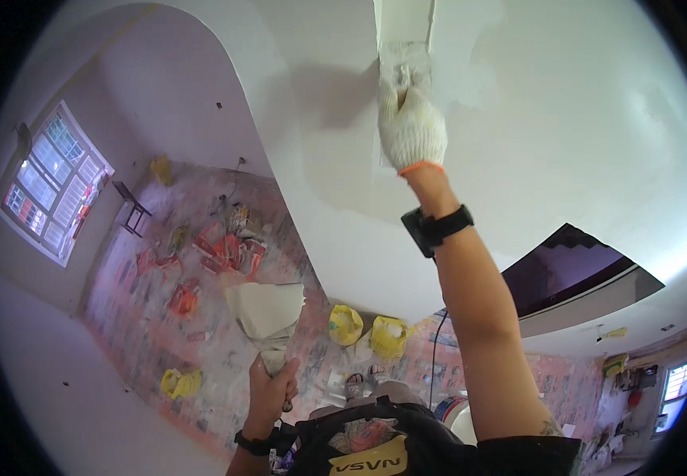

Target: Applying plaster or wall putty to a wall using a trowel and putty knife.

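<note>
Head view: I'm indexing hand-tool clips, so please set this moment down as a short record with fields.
Left hand: bare, gripping a broad putty knife by its handle
Right hand: in a white knit glove, holding a flat blade against a pale, smooth surface
Floor: yellow sacks, crumpled red bags
Left background: window, dark chair

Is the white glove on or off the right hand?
On. The white glove covers the right hand, with its orange cuff at the wrist; the left hand is bare.
</note>
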`<state>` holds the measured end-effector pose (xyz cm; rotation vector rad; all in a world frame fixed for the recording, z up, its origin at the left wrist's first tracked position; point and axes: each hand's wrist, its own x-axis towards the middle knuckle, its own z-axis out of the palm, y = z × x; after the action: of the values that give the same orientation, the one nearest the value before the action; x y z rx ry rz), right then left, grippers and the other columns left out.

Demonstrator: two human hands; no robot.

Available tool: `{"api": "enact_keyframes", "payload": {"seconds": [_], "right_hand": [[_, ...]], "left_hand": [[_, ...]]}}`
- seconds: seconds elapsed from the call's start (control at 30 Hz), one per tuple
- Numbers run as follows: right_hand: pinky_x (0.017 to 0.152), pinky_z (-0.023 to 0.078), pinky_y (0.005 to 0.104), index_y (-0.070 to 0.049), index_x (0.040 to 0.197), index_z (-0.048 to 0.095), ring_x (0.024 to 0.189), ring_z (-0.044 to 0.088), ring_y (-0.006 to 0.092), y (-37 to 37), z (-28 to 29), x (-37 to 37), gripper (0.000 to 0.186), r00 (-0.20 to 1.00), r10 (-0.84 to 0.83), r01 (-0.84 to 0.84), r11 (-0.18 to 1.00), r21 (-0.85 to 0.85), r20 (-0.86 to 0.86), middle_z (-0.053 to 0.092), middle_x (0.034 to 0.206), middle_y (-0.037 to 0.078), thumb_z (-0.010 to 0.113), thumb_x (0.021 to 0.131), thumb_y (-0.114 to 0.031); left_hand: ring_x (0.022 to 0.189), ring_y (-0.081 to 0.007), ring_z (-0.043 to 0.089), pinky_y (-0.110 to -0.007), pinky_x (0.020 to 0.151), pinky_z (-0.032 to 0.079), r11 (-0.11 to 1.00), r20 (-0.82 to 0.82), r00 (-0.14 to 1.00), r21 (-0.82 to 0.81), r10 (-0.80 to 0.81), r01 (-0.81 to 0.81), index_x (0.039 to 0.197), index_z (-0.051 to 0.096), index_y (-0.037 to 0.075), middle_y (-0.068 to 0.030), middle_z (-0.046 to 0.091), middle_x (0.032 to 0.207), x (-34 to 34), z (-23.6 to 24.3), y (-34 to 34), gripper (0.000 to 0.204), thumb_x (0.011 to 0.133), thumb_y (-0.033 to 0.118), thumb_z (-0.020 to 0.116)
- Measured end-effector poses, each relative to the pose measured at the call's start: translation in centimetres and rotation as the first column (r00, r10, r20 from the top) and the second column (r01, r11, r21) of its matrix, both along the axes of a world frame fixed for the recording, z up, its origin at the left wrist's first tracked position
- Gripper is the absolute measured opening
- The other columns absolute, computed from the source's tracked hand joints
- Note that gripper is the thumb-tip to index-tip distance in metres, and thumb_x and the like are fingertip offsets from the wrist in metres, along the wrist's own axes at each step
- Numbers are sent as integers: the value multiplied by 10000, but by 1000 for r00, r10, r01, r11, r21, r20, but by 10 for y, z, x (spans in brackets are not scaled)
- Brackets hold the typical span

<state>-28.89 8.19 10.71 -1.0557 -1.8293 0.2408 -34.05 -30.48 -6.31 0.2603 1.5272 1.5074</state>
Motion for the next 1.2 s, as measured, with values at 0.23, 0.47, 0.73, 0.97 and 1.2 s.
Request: {"api": "enact_keyframes", "payload": {"seconds": [0.23, 0.47, 0.73, 0.97, 1.2], "right_hand": [[729, 548, 506, -59, 846, 608, 804, 687, 407, -3, -111, 3, 332, 998, 63, -57, 975, -214, 20, 729, 996, 158, 635, 960, -369], [699, 538, 502, -50, 999, 603, 768, 666, 405, 4, -215, 2, 291, 988, 148, -153, 979, -134, -45, 693, 873, 152, 623, 968, -340], [859, 530, 495, -92, 1368, 544, 1037, 657, 379, 10, -302, 25, 498, 982, 186, -188, 964, -185, -32, 708, 1078, 159, 640, 950, -346], [953, 499, 485, -103, 1391, 549, 1211, 579, 377, -32, -259, 75, 533, 962, 259, -199, 886, -419, 89, 646, 1273, 184, 698, 902, -257], [675, 496, 235, -75, 1131, 648, 775, 572, 95, -30, -113, 155, 212, 750, 547, -644, 477, -599, -371, 669, 1016, 20, 681, 922, -85]], "left_hand": [[428, -76, 405, -258, 388, 318, 990, -7, 996, -109, 87, -87, 963, 466, 66, 16, 450, 613, 12, -2, -14, 226, 933, 41, 688], [421, -85, 394, -261, 388, 300, 951, -35, 977, -225, 211, -213, 963, 463, 60, 5, 437, 604, 21, -4, -22, 218, 926, 20, 674], [439, -92, 418, -266, 397, 317, 923, -63, 975, -316, 212, -221, 948, 472, 50, -3, 453, 605, 32, -5, -13, 208, 922, 16, 675], [433, -79, 428, -256, 397, 320, 983, -12, 997, -169, -75, 72, 944, 504, 39, 10, 481, 580, 16, -9, -11, 203, 927, 70, 704], [438, -54, 419, -256, 396, 319, 861, 5, 866, -106, -500, 498, 944, 557, 77, 35, 496, 589, 8, 19, 42, 174, 944, 156, 712]]}}
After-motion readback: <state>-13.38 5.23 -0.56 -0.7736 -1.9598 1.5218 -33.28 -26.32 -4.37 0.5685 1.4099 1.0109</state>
